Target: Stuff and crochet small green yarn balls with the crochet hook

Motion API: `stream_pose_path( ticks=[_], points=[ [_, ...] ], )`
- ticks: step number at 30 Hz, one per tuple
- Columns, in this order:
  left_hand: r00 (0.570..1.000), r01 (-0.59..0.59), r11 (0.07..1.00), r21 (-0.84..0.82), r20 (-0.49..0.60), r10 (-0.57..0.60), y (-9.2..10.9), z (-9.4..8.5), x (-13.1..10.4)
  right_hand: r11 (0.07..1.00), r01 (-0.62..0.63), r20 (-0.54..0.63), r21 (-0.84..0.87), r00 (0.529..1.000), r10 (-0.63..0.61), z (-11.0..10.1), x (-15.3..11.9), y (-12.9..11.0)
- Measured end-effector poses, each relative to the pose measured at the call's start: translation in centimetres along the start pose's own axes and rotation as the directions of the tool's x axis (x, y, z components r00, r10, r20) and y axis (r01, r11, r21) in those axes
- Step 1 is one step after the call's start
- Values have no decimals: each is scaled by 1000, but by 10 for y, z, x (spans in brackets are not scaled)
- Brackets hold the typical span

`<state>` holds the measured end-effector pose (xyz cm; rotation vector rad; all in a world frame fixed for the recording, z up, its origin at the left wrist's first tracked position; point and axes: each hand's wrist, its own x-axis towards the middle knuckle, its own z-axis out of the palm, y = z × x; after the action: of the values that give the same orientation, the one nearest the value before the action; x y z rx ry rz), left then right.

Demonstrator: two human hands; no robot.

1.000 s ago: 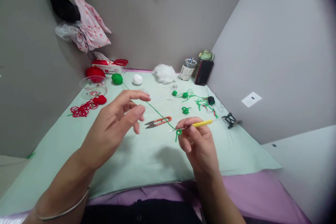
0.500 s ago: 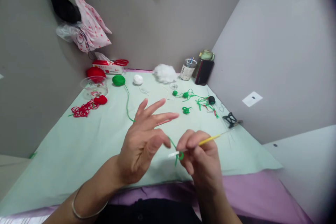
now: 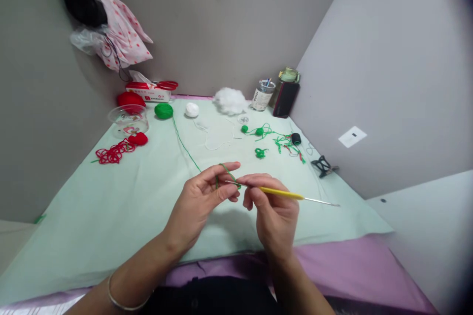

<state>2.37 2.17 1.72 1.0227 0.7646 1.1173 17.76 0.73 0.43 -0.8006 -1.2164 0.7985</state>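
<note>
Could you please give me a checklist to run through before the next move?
1. Crochet hook held in the right hand: ok, gripped at its yellow handle.
2. Green yarn over the fingers of the left hand: ok.
3. Yarn path from the green yarn ball: ok, no tangle visible up to the left hand.
4. Hook tip seated in the small green loop: cannot tell, too small and partly covered.
5. Loose red yarn neatly wound: not ok, it lies in messy loops.

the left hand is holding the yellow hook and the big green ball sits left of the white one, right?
No, the yellow hook is in the right hand, as the head view shows; the big green ball does sit left of the white one.
</note>
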Motion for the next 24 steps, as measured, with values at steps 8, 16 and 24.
stream_pose_path(
  ticks=[8,16,24],
  points=[
    [992,107,975,-196,-48,-119,-2,11,-2,795,400,65,-457,906,-418,5,-12,11],
    [989,129,942,-309,-26,-144,2,6,3,999,9,-12,39,1000,-8,-3,5,-1],
    [996,88,992,-85,-14,-90,1,7,-2,999,-31,42,-18,999,31,1,8,1]
  ],
)
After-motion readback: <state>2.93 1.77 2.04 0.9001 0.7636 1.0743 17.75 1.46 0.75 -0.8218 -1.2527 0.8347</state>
